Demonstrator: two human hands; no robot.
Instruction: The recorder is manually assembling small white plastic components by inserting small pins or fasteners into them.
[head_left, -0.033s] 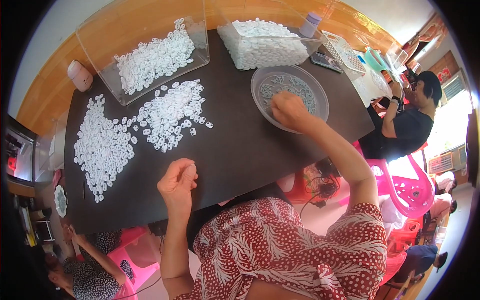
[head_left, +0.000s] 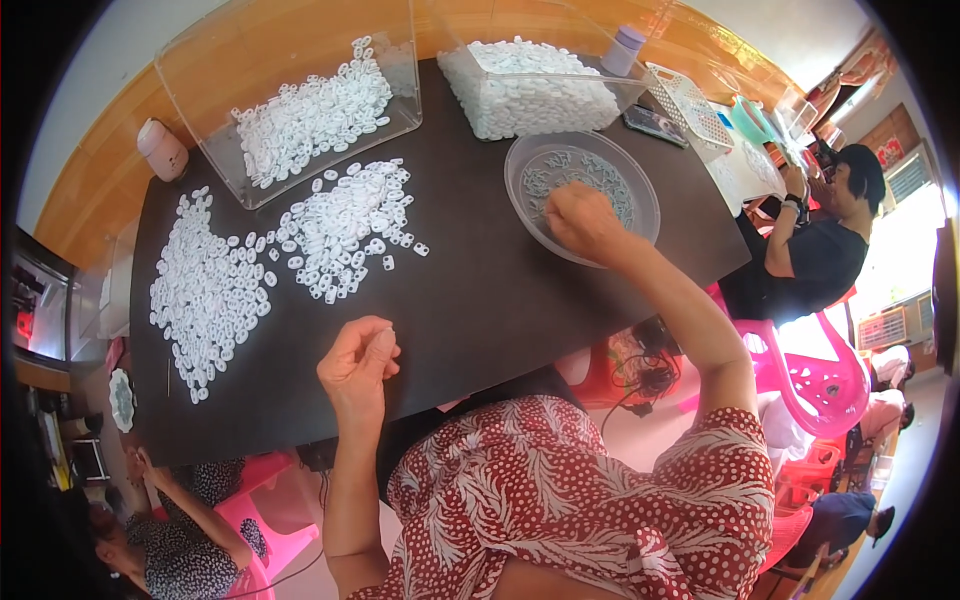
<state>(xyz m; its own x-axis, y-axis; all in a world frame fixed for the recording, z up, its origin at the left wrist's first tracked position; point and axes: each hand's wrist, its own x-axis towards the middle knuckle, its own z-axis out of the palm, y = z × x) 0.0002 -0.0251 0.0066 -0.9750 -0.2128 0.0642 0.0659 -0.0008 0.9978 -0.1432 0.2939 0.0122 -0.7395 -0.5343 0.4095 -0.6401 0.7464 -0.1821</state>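
My right hand reaches into a round translucent bowl, its fingers curled downward and their tips hidden. Many small thin grey-green pieces cover the bottom of the bowl around it. My left hand is held closed near the table's front edge, thumb pressed against the bent fingers. A tiny pale spot shows at its fingertips, too small to name. Beyond that hand, small white oval plastic pieces with openings lie in a middle heap and a larger left heap.
On the dark table stand two clear boxes of white pieces, one at back left and one behind the bowl. A phone, a white basket and a purple-lidded jar are at back right. Other people sit on both sides.
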